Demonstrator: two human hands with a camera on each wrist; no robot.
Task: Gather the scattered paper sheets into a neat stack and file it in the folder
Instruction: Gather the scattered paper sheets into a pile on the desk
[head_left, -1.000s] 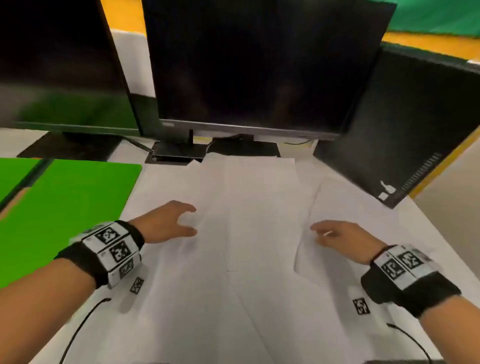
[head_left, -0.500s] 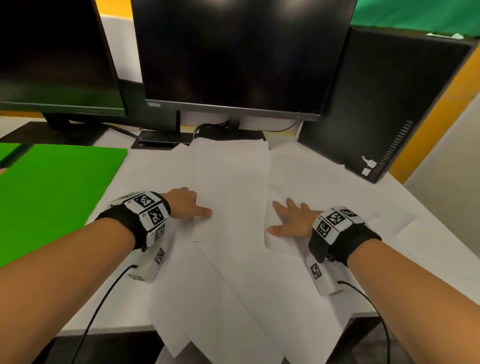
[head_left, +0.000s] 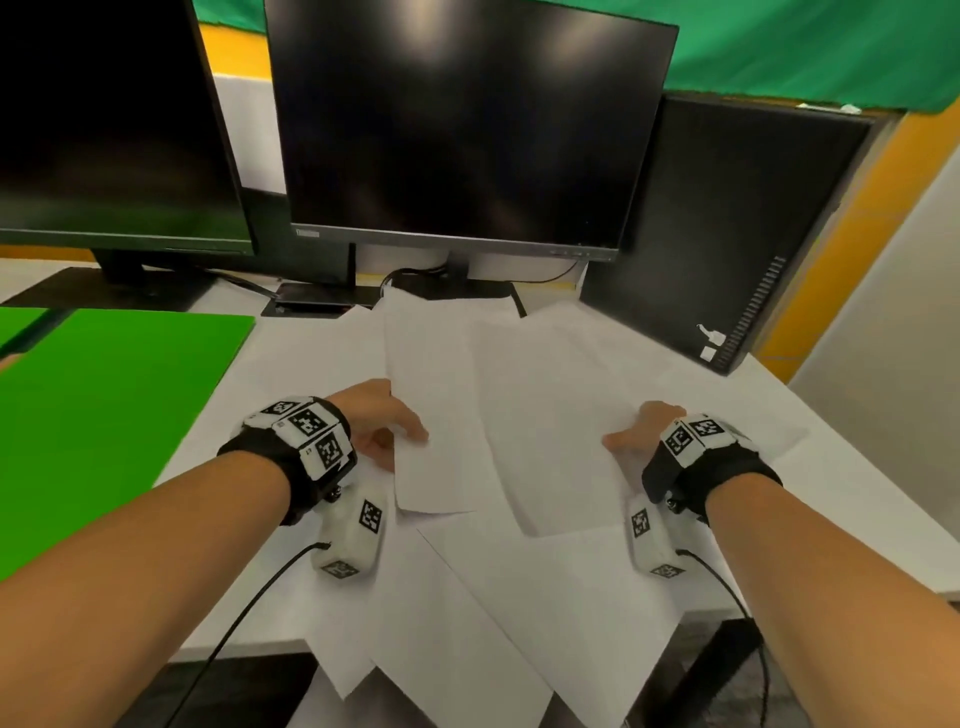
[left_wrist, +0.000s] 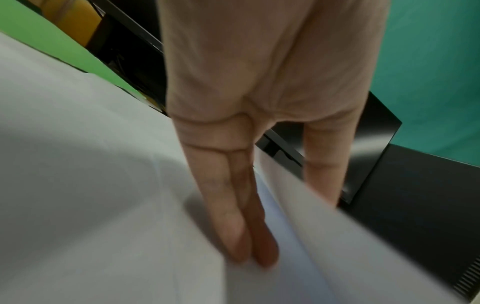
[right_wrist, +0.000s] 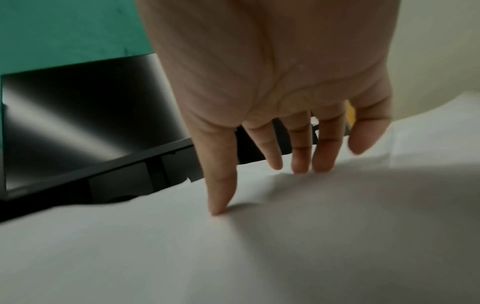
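Several white paper sheets lie fanned over the white desk (head_left: 831, 499): a centre sheet (head_left: 436, 395), a right sheet (head_left: 550, 415) and lower sheets (head_left: 519, 613) that hang past the front edge. My left hand (head_left: 384, 431) pinches the centre sheet's left edge; its fingers (left_wrist: 241, 226) lie under the raised edge (left_wrist: 324, 226) and the thumb (left_wrist: 324, 164) is above it. My right hand (head_left: 641, 428) presses spread fingertips (right_wrist: 301, 160) and the thumb (right_wrist: 221, 195) down on the right sheet (right_wrist: 233, 257). The green folder (head_left: 104, 415) lies flat at the left.
Two dark monitors (head_left: 467, 130) stand at the back on black bases (head_left: 311, 301), with cables behind the sheets. A black computer tower (head_left: 727, 234) stands at the back right. The desk's front edge (head_left: 249, 644) is close below my forearms.
My left thumb has come over the centre sheet's edge, which is now lifted off the desk. My right hand still presses the right sheet, drawn slightly nearer.
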